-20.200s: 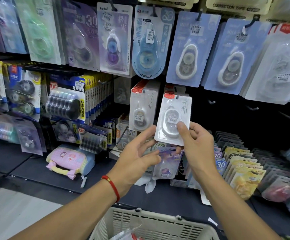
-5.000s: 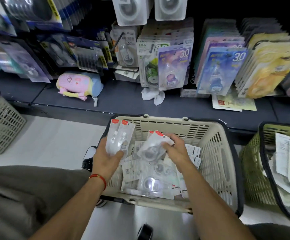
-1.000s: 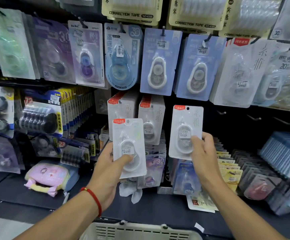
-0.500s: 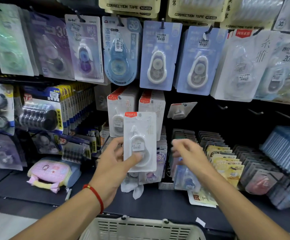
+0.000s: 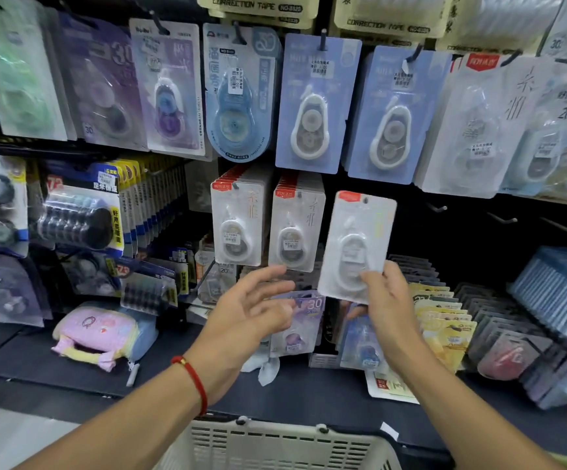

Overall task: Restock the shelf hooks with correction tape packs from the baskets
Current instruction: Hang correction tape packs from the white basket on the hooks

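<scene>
My right hand (image 5: 385, 296) pinches one white correction tape pack (image 5: 356, 245), unhung; my left hand (image 5: 251, 310) is empty, fingers loose. Beside my grip two hooks hang full; rightward, bare hooks (image 5: 438, 207) wait.

You hold in your right hand (image 5: 388, 300) a correction tape pack (image 5: 356, 245) of clear, glossy plastic blister over a white card back with a red printed top. The hung packs (image 5: 265, 218) beside it have the same shiny blister and card. The bare hooks (image 5: 500, 219) look like thin dark metal with pale tips. The shelf (image 5: 180, 374) below is dark and matt. The basket (image 5: 275, 446) is cream plastic lattice, smooth and dull. The pink pouch (image 5: 95, 332) looks soft, like cloth. A red cord bracelet (image 5: 192, 381) circles your left wrist.
</scene>
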The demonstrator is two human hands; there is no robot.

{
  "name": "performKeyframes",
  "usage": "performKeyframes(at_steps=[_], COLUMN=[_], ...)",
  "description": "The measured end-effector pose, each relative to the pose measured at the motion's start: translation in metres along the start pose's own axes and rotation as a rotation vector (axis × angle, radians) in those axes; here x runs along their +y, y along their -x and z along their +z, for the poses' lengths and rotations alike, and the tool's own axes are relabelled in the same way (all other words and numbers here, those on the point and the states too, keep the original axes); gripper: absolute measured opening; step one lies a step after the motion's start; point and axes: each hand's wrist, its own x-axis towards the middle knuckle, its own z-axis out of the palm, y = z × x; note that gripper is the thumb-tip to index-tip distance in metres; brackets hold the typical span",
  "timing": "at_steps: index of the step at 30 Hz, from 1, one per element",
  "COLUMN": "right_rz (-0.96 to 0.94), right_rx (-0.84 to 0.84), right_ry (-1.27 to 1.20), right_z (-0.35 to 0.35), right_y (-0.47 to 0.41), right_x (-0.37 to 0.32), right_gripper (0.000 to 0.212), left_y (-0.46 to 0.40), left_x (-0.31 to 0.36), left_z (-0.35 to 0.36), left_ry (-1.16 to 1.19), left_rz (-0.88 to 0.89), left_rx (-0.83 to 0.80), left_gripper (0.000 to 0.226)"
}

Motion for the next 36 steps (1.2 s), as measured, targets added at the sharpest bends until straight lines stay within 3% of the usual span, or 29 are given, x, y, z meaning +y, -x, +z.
performKeyframes(at_steps=[12,24,29,33,36], right_rz=[-0.039,-0.081,0.179,0.474,0.524], right_rx=[0.041,0.248,0.043,-0.067,-0.225], right_ry=[0.001,0.115,0.0,0.014,0.239], right_z=[-0.011,-0.017,-0.014,-0.017,-0.02], right_y=[-0.009,-0.004,-0.016,-0.014,0.0], right_x=[0.001,0.013,0.009,0.022,0.037], right_gripper=[0.016,0.019,0.038,0.028,0.012], left_y=[-0.001,0.0,0.001,0.004,0.007], left_x=[-0.001,-0.008,-0.009,-0.018,-0.034], left_z=[-0.004,-0.017,-0.013,-0.017,-0.03], left_ry=[-0.084,-0.246,-0.374,-0.542,-0.771], left_rz=[-0.031,0.005,0.042,0.014,-0.072], left_rx=[0.073,0.104,0.06,-0.005,-0.079], left_gripper=[0.043,0.042,0.045,0.035,0.027])
